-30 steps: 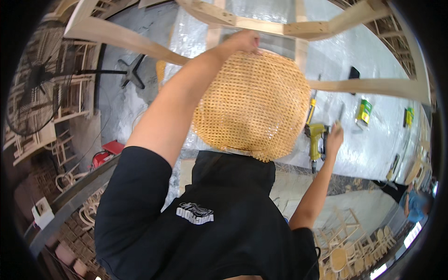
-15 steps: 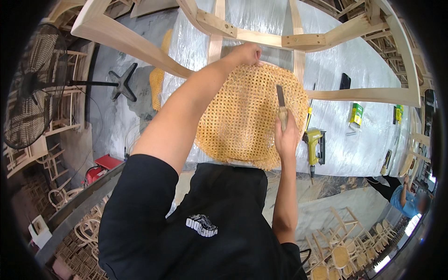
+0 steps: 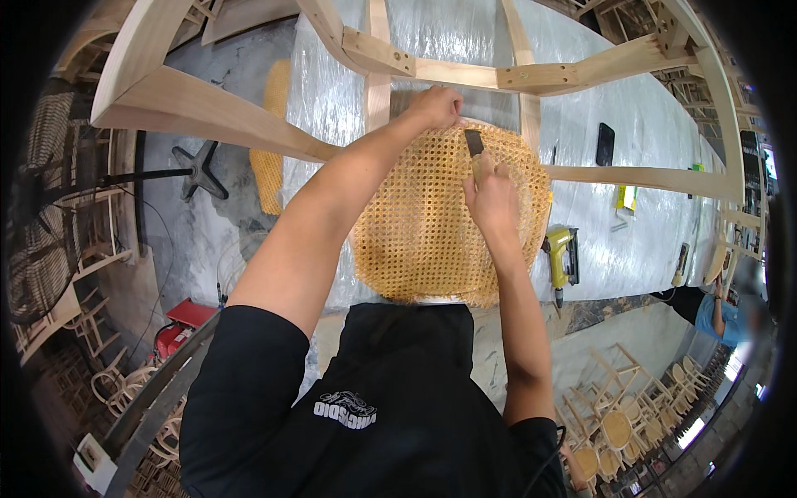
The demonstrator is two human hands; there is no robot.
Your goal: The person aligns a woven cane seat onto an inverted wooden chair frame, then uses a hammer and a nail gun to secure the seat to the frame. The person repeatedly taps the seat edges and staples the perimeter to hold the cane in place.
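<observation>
Cane webbing (image 3: 423, 220): rounded panel, middle of the frame; lower edge ragged.
Flat-bladed tool (image 3: 474, 143): upper middle, blade over the webbing near its upper edge.
Right hand (image 3: 496, 195): fingers closed around the tool's handle.
Left hand (image 3: 437, 108): fingers curled at the webbing's upper edge; whether they pinch it, cannot tell.
Blade risk: an upward slip could nick the nearby left fingers.
Strand risk: pushing too hard might split the cane.
Chair frame (image 3: 457, 75): pale wood, across the top; a stray blade could gouge it.
</observation>
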